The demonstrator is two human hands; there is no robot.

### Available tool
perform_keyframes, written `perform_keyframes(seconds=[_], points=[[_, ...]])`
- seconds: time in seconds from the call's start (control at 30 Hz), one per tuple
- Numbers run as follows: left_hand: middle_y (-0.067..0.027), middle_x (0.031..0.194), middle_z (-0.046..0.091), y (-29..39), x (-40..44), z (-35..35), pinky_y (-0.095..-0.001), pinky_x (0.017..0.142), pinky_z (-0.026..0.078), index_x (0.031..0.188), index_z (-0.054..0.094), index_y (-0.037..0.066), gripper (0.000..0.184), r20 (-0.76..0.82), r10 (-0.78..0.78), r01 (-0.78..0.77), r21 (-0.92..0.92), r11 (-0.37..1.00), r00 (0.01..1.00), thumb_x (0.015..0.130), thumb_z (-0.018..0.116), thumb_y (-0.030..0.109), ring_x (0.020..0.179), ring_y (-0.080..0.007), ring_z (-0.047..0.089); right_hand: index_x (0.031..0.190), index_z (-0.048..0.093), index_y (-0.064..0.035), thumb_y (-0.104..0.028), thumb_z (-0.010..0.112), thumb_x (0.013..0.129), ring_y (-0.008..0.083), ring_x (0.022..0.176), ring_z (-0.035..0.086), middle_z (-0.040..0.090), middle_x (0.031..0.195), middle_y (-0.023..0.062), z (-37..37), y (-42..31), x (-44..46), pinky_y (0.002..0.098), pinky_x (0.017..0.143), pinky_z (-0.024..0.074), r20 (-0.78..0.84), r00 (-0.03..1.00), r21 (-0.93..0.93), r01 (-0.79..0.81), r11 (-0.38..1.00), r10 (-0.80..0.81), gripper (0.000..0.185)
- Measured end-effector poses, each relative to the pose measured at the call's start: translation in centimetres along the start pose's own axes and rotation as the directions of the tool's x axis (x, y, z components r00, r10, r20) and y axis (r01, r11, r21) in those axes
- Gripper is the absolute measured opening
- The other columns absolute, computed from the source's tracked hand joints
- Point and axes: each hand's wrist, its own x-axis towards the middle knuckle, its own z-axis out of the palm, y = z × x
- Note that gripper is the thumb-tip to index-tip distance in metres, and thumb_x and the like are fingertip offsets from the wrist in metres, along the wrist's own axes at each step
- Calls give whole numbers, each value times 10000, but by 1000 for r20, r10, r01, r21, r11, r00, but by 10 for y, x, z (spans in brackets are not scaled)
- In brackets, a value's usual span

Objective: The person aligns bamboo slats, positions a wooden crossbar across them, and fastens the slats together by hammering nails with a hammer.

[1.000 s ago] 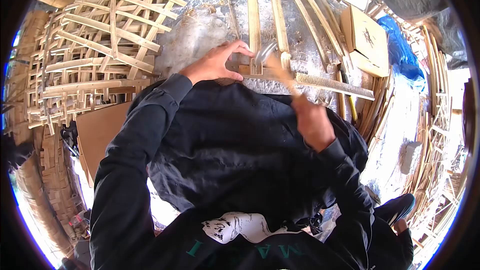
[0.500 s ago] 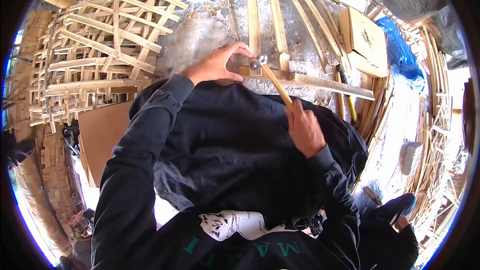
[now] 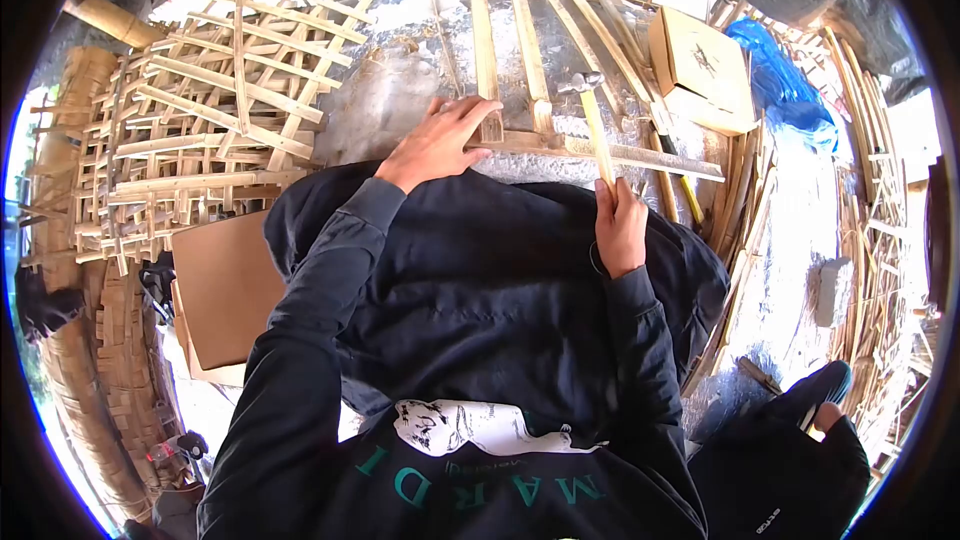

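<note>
My left hand (image 3: pixel 432 148) is closed at the near end of an upright bamboo slat (image 3: pixel 484 50), with fingers and thumb around its end. There the slat meets a long crosswise strip (image 3: pixel 640 154) lying in front of my lap. In my right hand (image 3: pixel 622 228) is a hammer (image 3: pixel 597 135), gripped low on its pale wooden handle. The hammer's metal head is raised to the right of the held slat, apart from it. Beside that slat, a second slat (image 3: pixel 527 50) also runs to the crosswise strip. Whether a nail is at the joint is hidden by my fingers.
A woven bamboo lattice (image 3: pixel 215 90) lies on the left, near a brown cardboard sheet (image 3: pixel 228 285). A cardboard box (image 3: pixel 700 70) and blue plastic (image 3: pixel 785 90) are at the back right. A yellow-and-black tool (image 3: pixel 690 198) lies beside bamboo strips. Another person's leg (image 3: pixel 800 430) is at lower right.
The hammer head has moved from beside my left fingers up and to the right, its handle now more upright. My left fingers have closed down around the slat's end.
</note>
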Motion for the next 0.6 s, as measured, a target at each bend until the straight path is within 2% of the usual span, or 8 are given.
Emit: perform_keyframes(seconds=[0.07,0.17,0.23,0.27,0.33,0.47,0.57,0.6], points=[[-130,1451,546,-4,0,-2,-481,1165,346,1420,514,144,619,6,4,-4,7,1000,1000,867,788,197,1340,-353,509,806,495,30,-212,605,1046,504,643,547,554,681,291,3,15,2,523,566,395,-13,1000,3,1,1000,-1,358],[-94,1426,571,-9,2,-4,-465,1158,364,1353,590,152,522,15,100,-100,-9,995,995,868,781,185,1320,-323,528,764,479,41,-222,610,1044,491,622,515,532,660,283,0,18,3,497,569,386,-37,999,59,-36,998,38,407],[-61,1413,579,-11,2,-2,-446,1144,386,1282,650,151,420,-64,172,-167,83,982,983,879,766,172,1312,-300,535,760,472,38,-226,612,1045,492,610,500,523,656,282,-2,18,3,497,559,379,-36,999,69,-34,997,37,413],[-61,1413,579,-12,2,0,-446,1144,386,1282,650,151,420,-62,177,-171,85,982,982,879,766,172,1312,-300,535,760,464,34,-228,614,1046,490,596,480,508,647,278,-2,17,4,492,549,371,-51,998,79,-26,997,30,416],[-71,1373,582,-12,4,-1,-444,1099,421,1240,673,127,346,-167,222,-207,102,973,961,902,737,167,1276,-304,562,761,461,33,-228,614,1047,488,588,468,501,641,274,-5,12,4,489,542,364,-58,998,85,-34,996,39,416],[-77,1389,564,-9,5,-2,-443,1034,502,1234,673,111,336,-248,232,-213,100,972,940,906,738,145,1243,-313,589,765,455,33,-228,618,1046,473,560,438,481,623,260,-6,11,5,476,524,344,-90,996,132,-12,991,24,416],[-106,1388,544,-8,3,-2,-422,951,570,1270,641,90,385,-295,195,-198,20,980,935,900,743,112,1175,-343,634,764,451,35,-226,620,1044,453,538,428,474,616,253,-4,17,5,466,519,338,-70,995,162,-55,985,67,418],[-116,1378,550,-6,3,-1,-416,924,587,1275,624,88,417,-345,86,-93,-2,996,935,881,760,77,1203,-343,619,758,449,36,-222,622,1041,426,523,407,464,611,247,-3,18,6,460,520,336,-73,995,181,-59,982,73,420]])
